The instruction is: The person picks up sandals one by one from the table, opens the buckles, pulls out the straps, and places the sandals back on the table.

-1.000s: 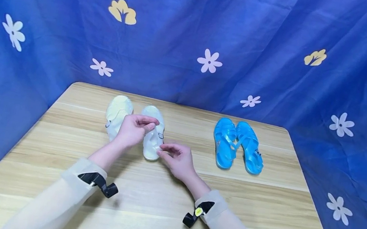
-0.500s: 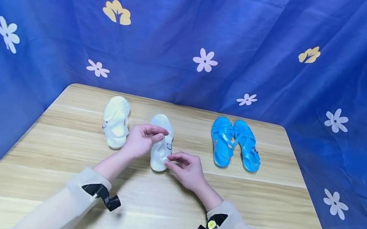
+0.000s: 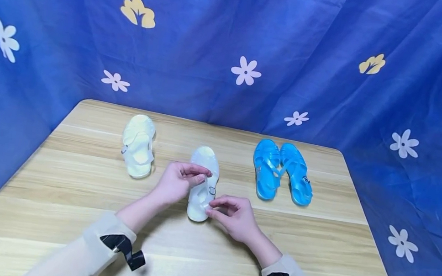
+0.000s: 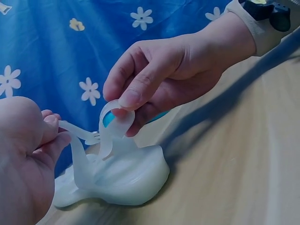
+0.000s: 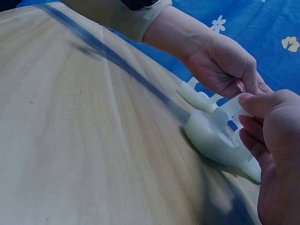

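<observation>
A white jelly sandal (image 3: 205, 156) lies sole down on the table in front of me, toe pointing away, with a small metal buckle (image 3: 212, 191) on its right side. Over its middle, my left hand (image 3: 177, 183) pinches a strap (image 4: 80, 131) between thumb and fingertips. My right hand (image 3: 237, 219), at the heel's right side, pinches a curved strap (image 4: 107, 133) that bends into a loop in the left wrist view. Parts of the sandal's upper are hidden behind my fingers.
A second white sandal (image 3: 138, 146) lies farther left with its strap across it. To the right, a pair of blue jelly sandals (image 3: 280, 173) sits side by side near the back of the wooden table (image 3: 313, 260). A blue patterned curtain (image 3: 200, 39) stands behind.
Both hands have drawn the white sandal toward the right and nearer to me, away from its mate, still pinching its straps. The other white sandal now shows fully. The blue pair stays put.
</observation>
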A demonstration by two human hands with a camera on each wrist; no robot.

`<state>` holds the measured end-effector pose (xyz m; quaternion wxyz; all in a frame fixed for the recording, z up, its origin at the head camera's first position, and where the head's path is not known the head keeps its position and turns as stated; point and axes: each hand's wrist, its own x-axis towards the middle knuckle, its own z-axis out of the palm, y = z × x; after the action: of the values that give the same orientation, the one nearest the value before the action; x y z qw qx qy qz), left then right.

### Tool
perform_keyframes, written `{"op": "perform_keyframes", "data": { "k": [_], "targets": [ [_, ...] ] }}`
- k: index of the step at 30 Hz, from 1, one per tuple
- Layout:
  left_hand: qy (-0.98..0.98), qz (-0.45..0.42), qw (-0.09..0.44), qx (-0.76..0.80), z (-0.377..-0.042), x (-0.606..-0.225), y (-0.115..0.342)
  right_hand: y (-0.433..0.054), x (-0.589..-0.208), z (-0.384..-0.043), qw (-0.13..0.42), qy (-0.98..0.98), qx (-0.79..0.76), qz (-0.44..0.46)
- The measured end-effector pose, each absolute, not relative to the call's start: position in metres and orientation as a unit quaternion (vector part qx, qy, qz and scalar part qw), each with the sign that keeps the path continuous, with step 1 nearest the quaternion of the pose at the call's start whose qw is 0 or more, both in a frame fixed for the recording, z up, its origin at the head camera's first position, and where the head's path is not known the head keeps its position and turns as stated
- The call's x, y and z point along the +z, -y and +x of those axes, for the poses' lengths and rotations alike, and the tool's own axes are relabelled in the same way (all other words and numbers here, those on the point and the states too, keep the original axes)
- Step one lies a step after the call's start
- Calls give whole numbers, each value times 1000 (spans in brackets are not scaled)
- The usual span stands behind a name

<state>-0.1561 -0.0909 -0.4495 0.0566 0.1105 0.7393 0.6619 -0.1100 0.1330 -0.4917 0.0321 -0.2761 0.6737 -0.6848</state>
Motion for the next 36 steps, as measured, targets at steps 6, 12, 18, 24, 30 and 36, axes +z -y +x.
{"op": "perform_keyframes", "data": {
  "k": [6,12,18,24,30,36],
  "targets": [
    [-726,119,67,674,-147,-450,85,-144,-492,-103,47,-674,-680,-284],
    [-720,107,83,681,-139,-449,82,-151,-493,-96,41,-675,-676,-294],
    [-746,138,78,647,-137,-450,84,-160,-493,-92,51,-690,-657,-299],
    [-775,200,62,596,-138,-449,91,-173,-491,-101,18,-709,-641,-294],
    [-832,265,17,488,-144,-441,85,-174,-492,-118,33,-744,-627,-228],
    [-875,312,-15,371,-148,-438,73,-166,-492,-127,95,-786,-581,-185]
  ]
}}
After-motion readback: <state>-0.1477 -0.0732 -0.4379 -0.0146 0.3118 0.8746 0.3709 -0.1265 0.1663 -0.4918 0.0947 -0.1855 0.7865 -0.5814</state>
